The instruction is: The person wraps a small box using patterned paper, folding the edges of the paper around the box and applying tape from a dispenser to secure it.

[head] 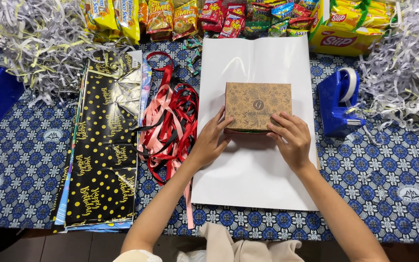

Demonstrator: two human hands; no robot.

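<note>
We rest our left hand [210, 140] and right hand [292, 138], fingers spread, against the brown patterned box's [258, 106] near edge, its long axis crosswise, mid-frame on white paper [253, 170].

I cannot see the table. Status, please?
Left hand and right hand on brown box near edge. Box on white paper. Ribbons beside, clear.

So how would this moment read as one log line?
left hand: on box | right hand: on box | box: on white sheet
</note>
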